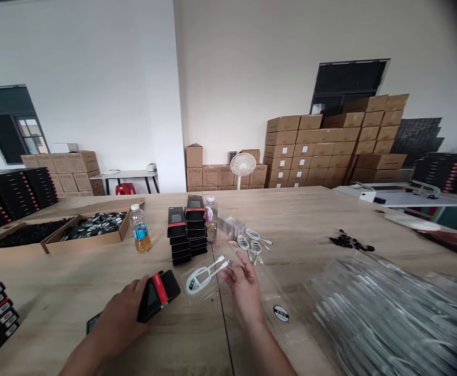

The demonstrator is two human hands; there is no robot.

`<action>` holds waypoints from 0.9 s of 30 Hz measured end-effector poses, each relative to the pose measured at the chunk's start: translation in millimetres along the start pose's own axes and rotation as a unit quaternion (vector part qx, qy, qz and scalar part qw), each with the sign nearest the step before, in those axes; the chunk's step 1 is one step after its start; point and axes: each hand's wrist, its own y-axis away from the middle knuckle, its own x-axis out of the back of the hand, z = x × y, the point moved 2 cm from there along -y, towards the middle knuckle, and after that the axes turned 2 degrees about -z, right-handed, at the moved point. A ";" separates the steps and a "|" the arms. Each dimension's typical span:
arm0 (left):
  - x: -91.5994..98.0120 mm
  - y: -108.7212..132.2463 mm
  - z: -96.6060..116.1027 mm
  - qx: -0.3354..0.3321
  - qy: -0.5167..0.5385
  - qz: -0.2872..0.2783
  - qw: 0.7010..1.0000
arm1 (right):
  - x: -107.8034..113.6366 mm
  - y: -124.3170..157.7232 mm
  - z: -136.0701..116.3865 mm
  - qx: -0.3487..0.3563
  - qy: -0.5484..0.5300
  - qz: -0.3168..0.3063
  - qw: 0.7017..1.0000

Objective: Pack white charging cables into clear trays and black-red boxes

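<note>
On the left of the table, my left hand [121,316] is closed around a small black box with a red band [158,296]. A dark device [92,322] shows partly behind that hand. My right hand [244,287] has its fingertips at the plug end of a coiled white cable [200,281], which appears to lie in a clear plastic bag; the exact grip is partly hidden. Beyond the hands stand stacks of black boxes [177,230]. Several more coiled white cables [255,245] rest behind my right hand. A round black-and-white label [280,313] lies to its right.
Beside the box stacks stand a bottle of amber liquid [140,235] and a clear bottle [211,222]. Two open cartons [87,243] hold small dark parts at left. A heap of bagged cables [393,318] fills the right front, with small black pieces [349,240] behind.
</note>
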 end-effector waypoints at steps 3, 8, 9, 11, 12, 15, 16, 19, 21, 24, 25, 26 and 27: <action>-1.2 -9.4 32.7 -0.068 0.037 -0.004 0.997 | 4.2 -2.3 -6.6 0.040 -0.013 0.019 0.999; -12.4 -19.3 57.9 -0.089 0.034 0.026 0.995 | 9.6 -6.3 -8.2 0.097 0.034 0.028 0.994; -15.2 -21.1 59.4 -0.091 0.030 0.042 0.995 | 8.5 -4.9 -6.5 0.103 0.048 0.026 0.993; -21.0 -24.9 61.5 -0.097 0.032 0.075 0.992 | 2.4 1.9 -1.1 0.108 0.097 -0.002 0.989; -23.7 -26.8 62.1 -0.099 0.039 0.093 0.990 | -2.8 7.6 2.3 0.110 0.138 -0.037 0.984; -30.2 -31.8 62.7 -0.090 0.085 0.162 0.979 | -22.2 29.9 12.5 0.131 0.271 -0.195 0.934; -31.6 -32.7 62.8 -0.086 0.106 0.187 0.973 | -27.7 37.1 15.0 0.140 0.298 -0.237 0.914; -34.5 -31.8 65.1 -0.094 0.196 0.240 0.946 | -36.1 49.5 18.3 0.135 0.293 -0.281 0.904; -35.6 -28.9 69.8 -0.116 0.283 0.231 0.923 | -36.6 50.6 16.9 0.113 0.252 -0.268 0.923; -34.2 -22.6 78.7 -0.142 0.427 0.166 0.877 | -34.5 47.7 8.1 0.112 0.191 -0.214 0.951; -32.8 -20.1 81.3 -0.149 0.469 0.140 0.859 | -33.8 46.9 4.1 0.118 0.180 -0.198 0.956; -31.1 -17.6 83.3 -0.154 0.505 0.112 0.842 | -33.4 46.3 0.4 0.119 0.174 -0.191 0.959; -29.2 -15.2 84.6 -0.158 0.535 0.085 0.825 | -33.3 46.0 -2.7 0.117 0.173 -0.192 0.959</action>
